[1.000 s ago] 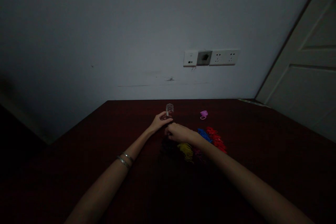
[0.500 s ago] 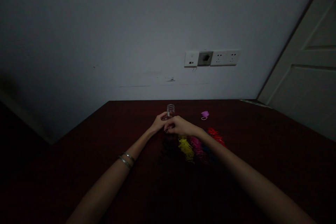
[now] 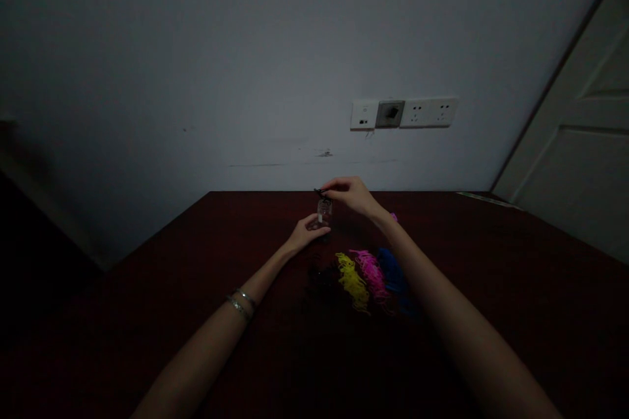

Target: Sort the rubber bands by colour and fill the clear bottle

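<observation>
My left hand (image 3: 305, 234) is wrapped round the lower part of a small clear glass jar (image 3: 325, 211), which stands upright on the dark red table. Just over the jar's mouth, my right hand (image 3: 354, 195) pinches a few thin black strands (image 3: 322, 194) between thumb and fingertips. Nearer to me lie loose heaps of similar thin strands side by side: a black heap (image 3: 323, 278) hard to see against the wood, a yellow heap (image 3: 352, 283), a pink heap (image 3: 373, 273) and a blue heap (image 3: 392, 270) partly covered by my right forearm.
A small purple object (image 3: 394, 217) shows only slightly behind my right wrist. The table (image 3: 236, 229) meets a pale wall at its back edge. Sockets (image 3: 403, 113) sit on that wall, and a white panelled door (image 3: 590, 144) stands at the right.
My right hand has risen from beside the jar, near the black heap, to above the jar's mouth with black strands. My forearm now hides the red heap and most of the purple object.
</observation>
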Action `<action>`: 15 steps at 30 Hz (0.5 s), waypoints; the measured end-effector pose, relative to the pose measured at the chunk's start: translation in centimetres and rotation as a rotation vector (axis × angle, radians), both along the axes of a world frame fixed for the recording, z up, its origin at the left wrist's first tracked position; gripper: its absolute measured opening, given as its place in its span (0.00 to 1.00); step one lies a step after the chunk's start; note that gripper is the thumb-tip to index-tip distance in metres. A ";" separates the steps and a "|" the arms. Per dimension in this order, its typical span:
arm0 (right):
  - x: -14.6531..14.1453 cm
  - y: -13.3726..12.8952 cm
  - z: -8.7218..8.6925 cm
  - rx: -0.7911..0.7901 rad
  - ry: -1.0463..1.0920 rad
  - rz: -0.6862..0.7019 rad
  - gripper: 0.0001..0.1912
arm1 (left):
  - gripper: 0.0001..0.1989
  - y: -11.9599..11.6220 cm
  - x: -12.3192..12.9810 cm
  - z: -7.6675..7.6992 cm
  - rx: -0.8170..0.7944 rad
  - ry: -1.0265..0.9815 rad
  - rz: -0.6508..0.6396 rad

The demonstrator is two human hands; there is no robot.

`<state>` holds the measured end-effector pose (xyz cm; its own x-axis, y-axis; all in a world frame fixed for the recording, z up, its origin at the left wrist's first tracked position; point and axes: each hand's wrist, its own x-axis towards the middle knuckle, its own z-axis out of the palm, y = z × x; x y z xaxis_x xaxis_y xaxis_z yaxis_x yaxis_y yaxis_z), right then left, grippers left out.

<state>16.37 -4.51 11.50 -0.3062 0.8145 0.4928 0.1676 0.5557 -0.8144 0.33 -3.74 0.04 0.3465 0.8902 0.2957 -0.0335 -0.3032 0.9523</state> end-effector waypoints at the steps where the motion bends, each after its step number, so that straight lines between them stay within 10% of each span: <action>1: -0.1 0.5 0.0 0.015 0.030 -0.024 0.08 | 0.23 0.0 0.0 0.0 -0.002 -0.001 0.001; 15: -0.5 1.9 -1.8 0.050 0.029 -0.098 0.08 | 0.22 0.1 -0.1 -0.2 -0.001 -0.014 -0.010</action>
